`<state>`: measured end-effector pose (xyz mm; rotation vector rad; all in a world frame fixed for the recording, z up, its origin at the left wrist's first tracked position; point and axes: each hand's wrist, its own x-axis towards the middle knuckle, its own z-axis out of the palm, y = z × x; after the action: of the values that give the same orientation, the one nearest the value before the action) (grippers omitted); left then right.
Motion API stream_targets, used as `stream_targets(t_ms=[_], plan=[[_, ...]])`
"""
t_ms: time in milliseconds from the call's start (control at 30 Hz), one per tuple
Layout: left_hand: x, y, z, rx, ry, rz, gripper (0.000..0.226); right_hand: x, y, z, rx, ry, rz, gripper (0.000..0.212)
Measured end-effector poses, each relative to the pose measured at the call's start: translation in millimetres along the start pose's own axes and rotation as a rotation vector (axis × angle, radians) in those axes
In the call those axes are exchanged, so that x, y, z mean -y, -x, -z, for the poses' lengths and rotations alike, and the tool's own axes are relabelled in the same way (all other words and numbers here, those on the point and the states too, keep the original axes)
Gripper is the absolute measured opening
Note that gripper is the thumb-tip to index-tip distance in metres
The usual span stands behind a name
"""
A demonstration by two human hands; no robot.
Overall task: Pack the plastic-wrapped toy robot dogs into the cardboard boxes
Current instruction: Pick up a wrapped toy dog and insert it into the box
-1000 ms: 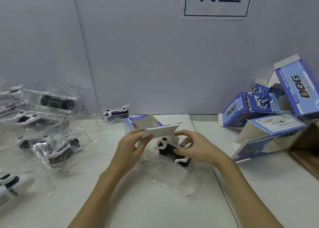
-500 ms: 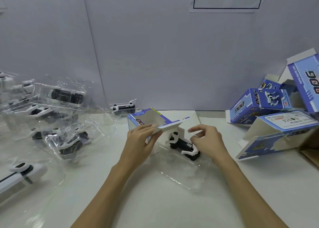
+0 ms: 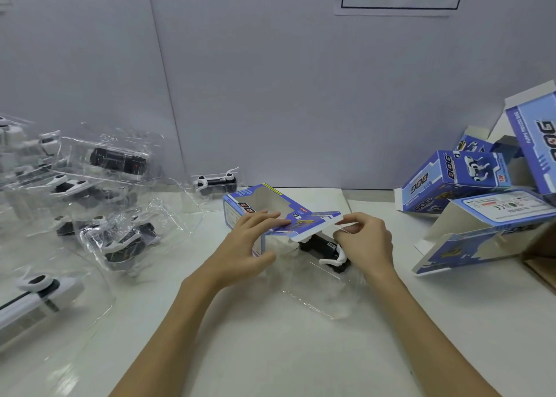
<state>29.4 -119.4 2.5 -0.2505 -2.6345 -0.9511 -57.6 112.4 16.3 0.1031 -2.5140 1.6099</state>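
White tabletop (image 3: 270, 351) against a pale wall holds a blue box (image 3: 270, 213) at the centre, with a bagged toy dog (image 3: 325, 247) lying partly under its open flap. The left hand (image 3: 243, 246) grips the box's near side, fingers over the top, while the right hand (image 3: 365, 240) pinches the flap's edge. More bagged dogs (image 3: 120, 240) lie to the left; other boxes (image 3: 457, 183) are stacked at right.

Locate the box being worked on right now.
Head view, table centre: the blue box sits between the left hand and right hand, directly over a wrapped toy dog.

The white table (image 3: 270, 351) carries bagged toy dogs (image 3: 120, 243) (left) and blue boxes (image 3: 457, 183) (right).
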Motion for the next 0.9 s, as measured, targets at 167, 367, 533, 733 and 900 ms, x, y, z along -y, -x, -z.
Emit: stream_targets(t_ms=[167,367,533,733,900], plan=[[3,-1,-7,-0.101,-0.047,-0.037,0.059,-2,-4,-1,0.039,-0.023,-0.002,0.023],[2,-3,-13,-0.178,-0.167,-0.081,0.056,-4,-7,-8,0.052,-0.141,-0.023,0.017],[1,-5,-16,-0.259,-0.158,-0.094,0.054,-3,-8,-3,0.199,-0.246,-0.014,0.022],[10,-3,-9,-0.066,0.01,-0.051,0.072,-10,-17,17,0.339,-0.101,-0.033,0.006],[13,-7,-17,-0.15,-0.128,-0.097,0.064,-12,-14,4,0.164,-0.089,-0.016,0.011]])
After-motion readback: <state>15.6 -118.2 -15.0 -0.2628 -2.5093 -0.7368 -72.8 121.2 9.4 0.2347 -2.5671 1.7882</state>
